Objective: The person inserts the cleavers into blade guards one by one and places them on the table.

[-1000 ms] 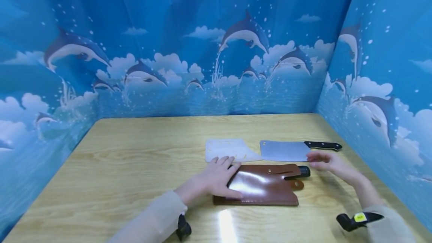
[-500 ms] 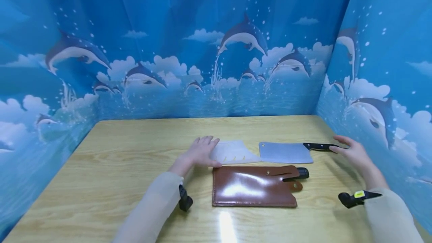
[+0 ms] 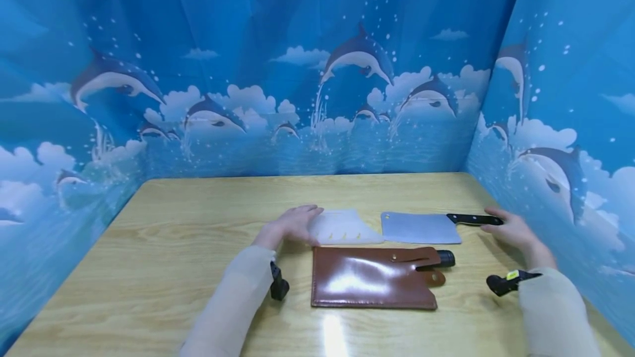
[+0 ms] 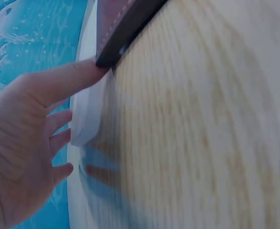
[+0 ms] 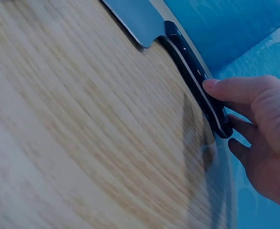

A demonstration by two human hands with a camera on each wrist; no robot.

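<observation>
Beyond the sheath (image 3: 372, 281), my right hand (image 3: 516, 231) pinches the cleaver (image 3: 419, 228) only endwise, so it may tip. My left hand (image 3: 291, 225) spreads wide.

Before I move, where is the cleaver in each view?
Head: the cleaver lies right of centre, reaching the right hand.
Left wrist: not in it.
Right wrist: upper middle, its black handle slanting down-right to that hand.
Shared landmark: the blue backdrop, beyond the table in all three.

Blue dolphin-print curtain (image 3: 288, 153) behind light wood-grain table (image 3: 163, 258)
</observation>
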